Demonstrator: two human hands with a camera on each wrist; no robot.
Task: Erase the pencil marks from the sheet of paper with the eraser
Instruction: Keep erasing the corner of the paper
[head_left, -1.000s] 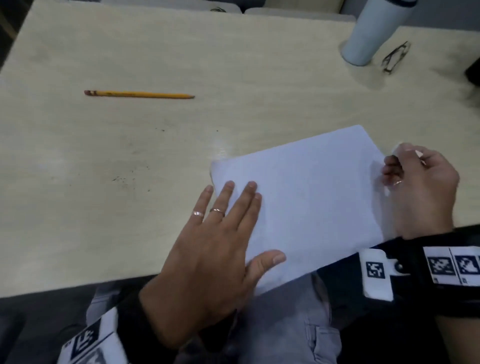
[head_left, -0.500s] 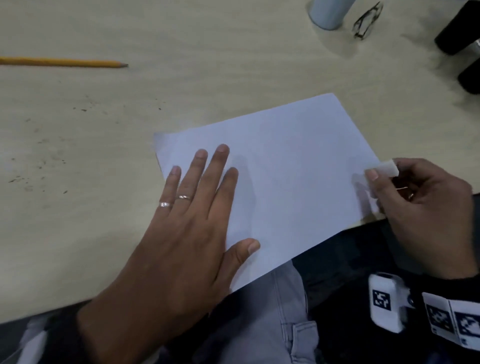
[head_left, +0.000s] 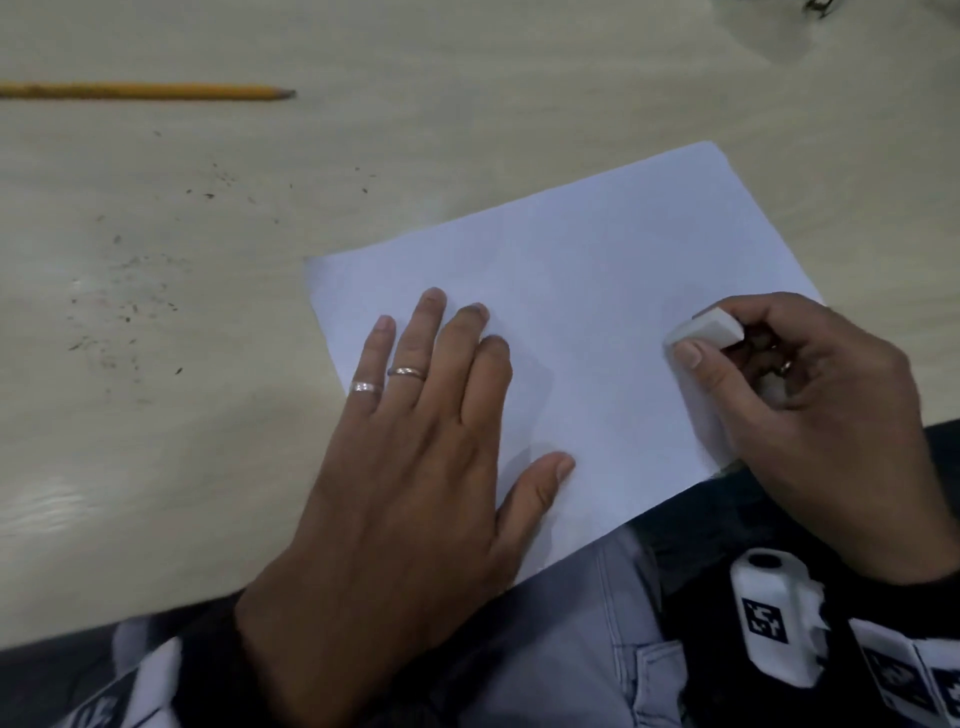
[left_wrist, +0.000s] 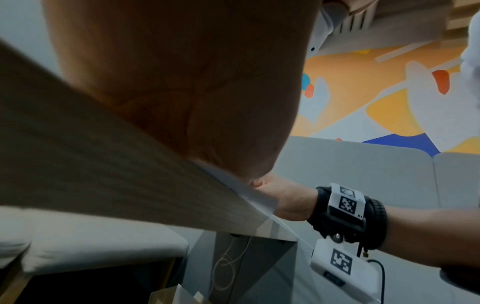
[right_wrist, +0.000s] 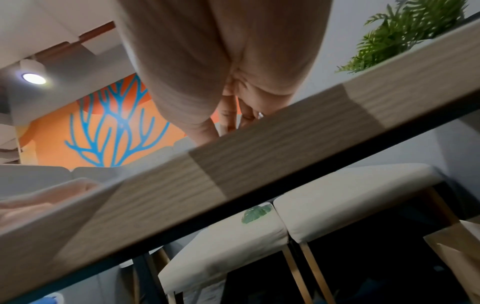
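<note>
A white sheet of paper lies tilted on the pale wooden table, its near corner overhanging the front edge. My left hand lies flat on the sheet's left part, fingers straight and spread. At the sheet's right edge my right hand pinches a white eraser between thumb and curled fingers, the eraser just above or on the paper. No pencil marks are clear on the sheet. The left wrist view shows only my left palm on the table edge; in the right wrist view my right hand's fingers are mostly hidden behind the table edge.
A yellow pencil lies at the far left of the table. Dark eraser crumbs are scattered left of the sheet. Part of a pair of glasses shows at the top right edge. My lap is just below the front edge.
The right hand has moved leftward from beside the sheet onto its right edge, turning the eraser into a pinch. The left hand stays pressed on the paper; the head view has tilted down.
</note>
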